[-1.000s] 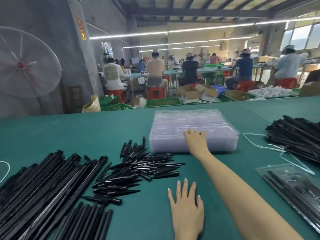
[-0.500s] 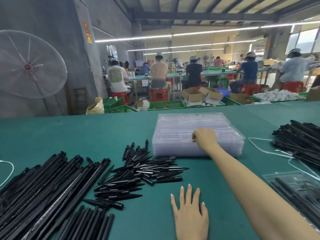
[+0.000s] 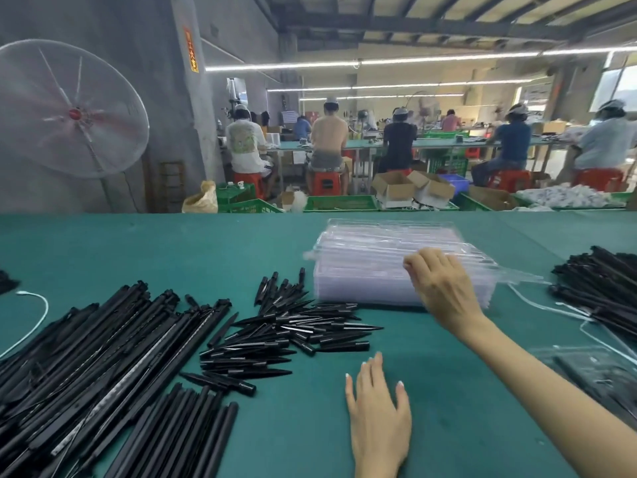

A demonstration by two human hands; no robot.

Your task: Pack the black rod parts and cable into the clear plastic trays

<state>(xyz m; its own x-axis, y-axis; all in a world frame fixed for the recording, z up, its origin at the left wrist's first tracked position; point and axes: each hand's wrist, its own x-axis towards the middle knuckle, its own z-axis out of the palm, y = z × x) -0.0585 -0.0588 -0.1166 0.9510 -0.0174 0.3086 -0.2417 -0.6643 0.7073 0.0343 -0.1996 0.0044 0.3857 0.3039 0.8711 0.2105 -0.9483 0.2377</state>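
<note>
Head view: green worktop [image 3: 241, 243], everything laid out in piles, so going left to right.
Far left: white cable [image 3: 36, 313] looping off the edge, only part of it shows.
Long rods: big heap of long black rods [image 3: 113, 353] lying diagonally, bottom ends cut off by the frame.
Short parts: pile of short pointed black pieces [image 3: 296, 331] fanned out just right of the long ones.
Left hand [image 3: 377, 419]: flat on the worktop, fingers straight and spread, holding nothing.
Trays: stack of clear plastic trays [image 3: 362, 270] sits past the short pieces, long axis running left-right.
Right hand [image 3: 443, 288]: reaching over the near right part of the stack, fingers curled on the top tray [image 3: 396, 246], which looks tipped up off the rest, so I'd say it has hold of it. It's the nearer hand by far.
Key relation: the tray needs to come back toward the person, into the bare spot by the left hand, with both rod piles off to the left.
Far right: another black rod pile [image 3: 599, 288] plus a filled tray [image 3: 593, 377], both cut off.
Hard to see: fingertips are hidden by the hand, and the tray edge is blurry.
</note>
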